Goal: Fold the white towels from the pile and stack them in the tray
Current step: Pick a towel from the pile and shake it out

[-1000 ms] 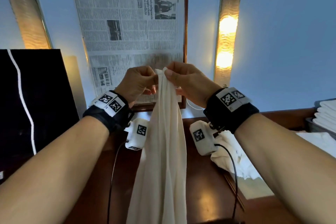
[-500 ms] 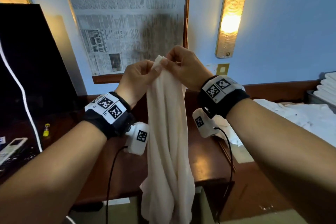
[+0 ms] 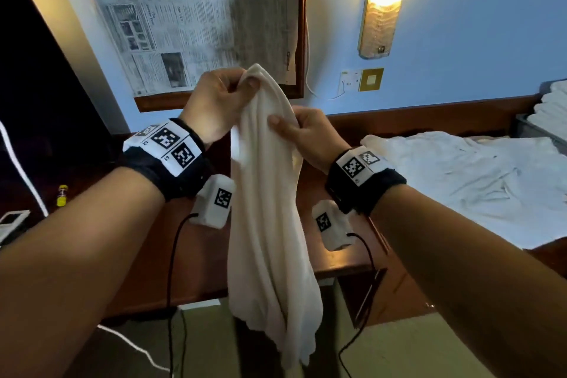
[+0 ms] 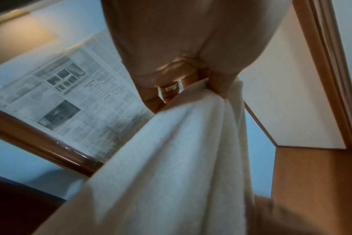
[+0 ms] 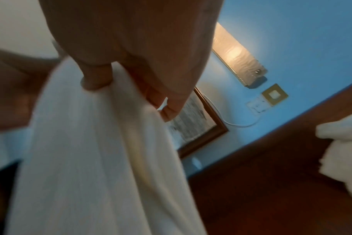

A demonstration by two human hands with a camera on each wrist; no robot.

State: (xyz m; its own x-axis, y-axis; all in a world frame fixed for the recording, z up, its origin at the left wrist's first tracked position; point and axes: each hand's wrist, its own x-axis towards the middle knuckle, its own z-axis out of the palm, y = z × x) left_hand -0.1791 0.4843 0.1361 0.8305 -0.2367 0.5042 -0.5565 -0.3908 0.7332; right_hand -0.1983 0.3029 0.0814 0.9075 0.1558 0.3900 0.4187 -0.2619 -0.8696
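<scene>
While hanging, towel (image 3: 270, 224) beyond desk edge (image 3: 343, 270)

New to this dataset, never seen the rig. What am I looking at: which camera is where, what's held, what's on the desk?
There is no robot here: a person works with bare hands and wears three cameras. The big view is from the head, looking down at both arms; the black wristbands with square markers carry the two wrist cameras, which look along each hand. The left hand pinches the top of a white towel, and the right hand grips it slightly lower; the towel hangs bunched and unfolded in front of the wooden desk. To the right lies the pile of loose towels, and at the far edge a tray holds folded ones.
</scene>
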